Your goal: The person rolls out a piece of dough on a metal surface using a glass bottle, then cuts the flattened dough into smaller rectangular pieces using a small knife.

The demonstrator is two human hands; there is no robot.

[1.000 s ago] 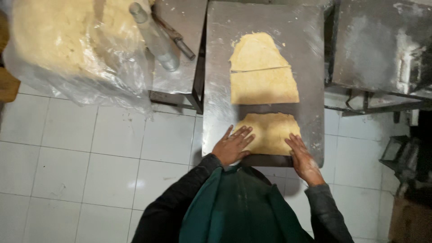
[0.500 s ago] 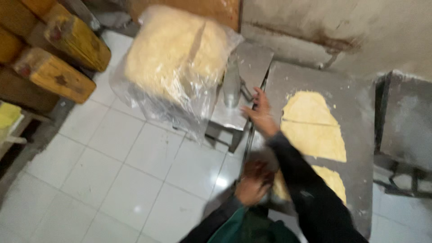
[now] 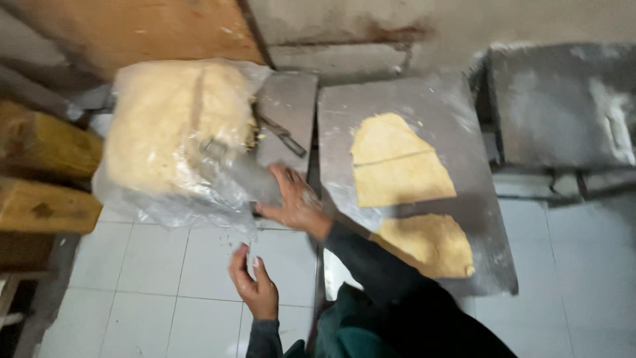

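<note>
Right hand (image 3: pixel 295 199) now off dough (image 3: pixel 427 244), onto plastic wrap (image 3: pixel 218 189)

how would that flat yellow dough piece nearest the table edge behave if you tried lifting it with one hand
The near dough sheet is thin and lies flat on the floured metal table, so it would probably flop and sag. Its ragged edges hint that it might tear. The flour may let it slide when pushed. The right hand is at the plastic-wrapped dough block.

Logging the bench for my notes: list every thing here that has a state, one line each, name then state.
Left hand: open, empty, over the floor tiles.
Right hand: open, reaching to the plastic-wrapped dough.
Plastic-wrapped dough: big block, covered in loose clear plastic.
Dough sheets: three flat pieces, cut apart, lying uncovered.
Steel table: dusted with flour.
</note>
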